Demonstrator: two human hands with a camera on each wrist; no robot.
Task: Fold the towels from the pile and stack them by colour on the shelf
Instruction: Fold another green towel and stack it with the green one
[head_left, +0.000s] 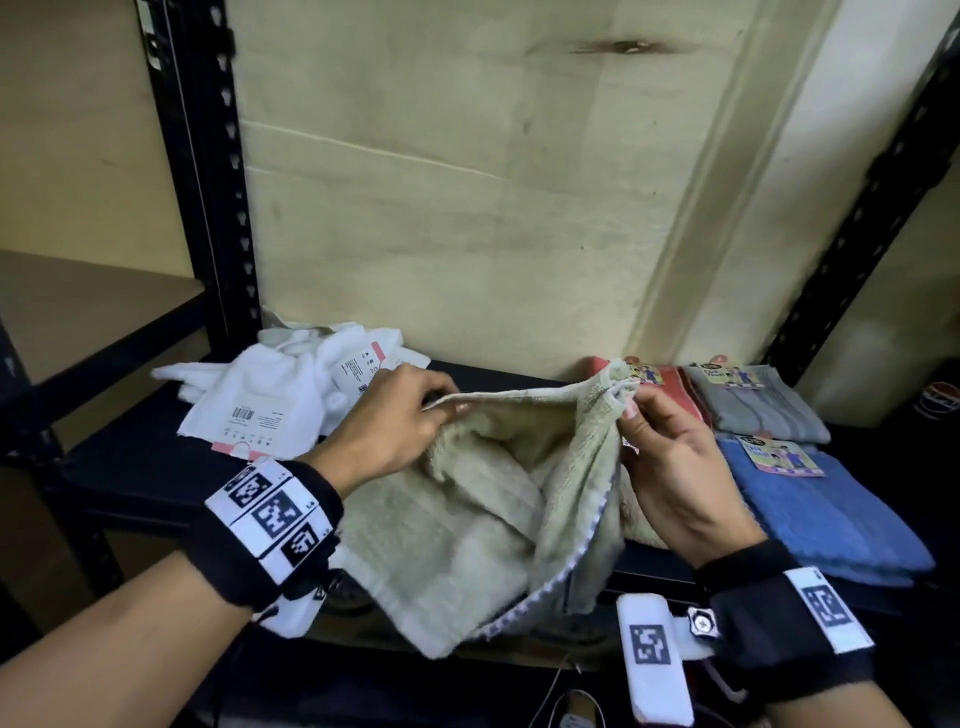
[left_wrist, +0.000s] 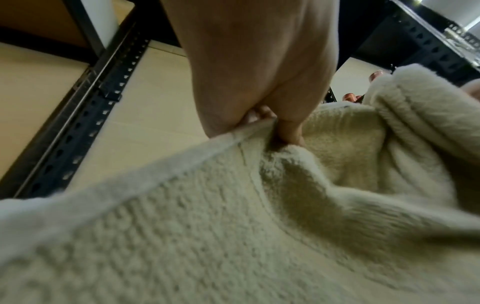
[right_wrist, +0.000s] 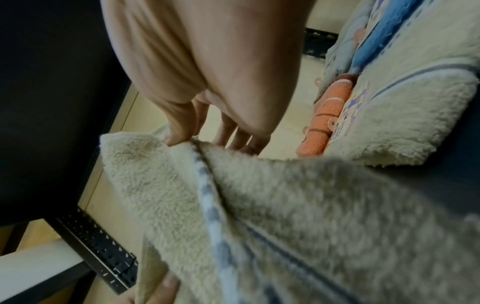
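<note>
Setting: black slotted-steel shelving unit against a cream wall; work happens on its dark shelf board.
Pile: white towels heaped unfolded at back left of the board, paper labels showing.
Sorted stacks: right side of the board carries a folded blue towel at front, a grey towel behind it, and an orange towel beside the grey; each bears a printed card.
Item in hand: pale green towel, lifted just above the board front, body sagging down over the shelf lip, checked trim along one edge.
Left hand: thumb and fingers pinch the towel's top hem partway along it; the left wrist view confirms the hem clamped under the thumb.
Right hand: fingertips pinch the far corner of the same hem; other fingers loosely extended behind the cloth.
Step, as judged: squaring up the top edge before the first fold.
Technique note: slide the left pinch outward to the true corner, draw the hem taut and level, let the body hang free, then bring corner to corner.
Risk: the middle bunches between the hands; a fold made now would trap that slack.
Destination, as judged: a second pale green towel lies beside the blue stack, so this one likely belongs on it.
</note>
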